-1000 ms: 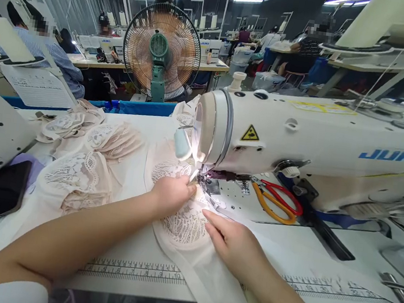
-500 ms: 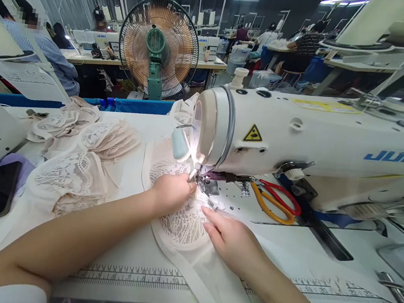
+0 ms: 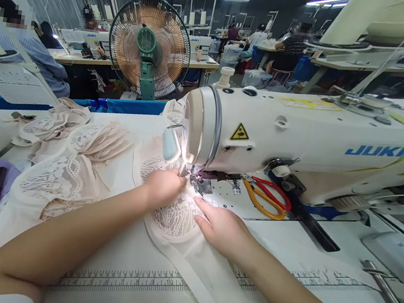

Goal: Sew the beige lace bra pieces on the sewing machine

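Lace garment [image 3: 175, 220] lies under right hand [image 3: 226, 232], bins [image 3: 256, 79] beyond

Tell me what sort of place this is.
It looks like a garment sewing workshop: a lace garment piece lies at a JUKI sewing machine, similar lace cups are heaped to the left, and another JUKI machine stands in the background.

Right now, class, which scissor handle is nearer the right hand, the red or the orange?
The orange handle: it lies on the near side, closer to the right hand, with the red handle beyond it.
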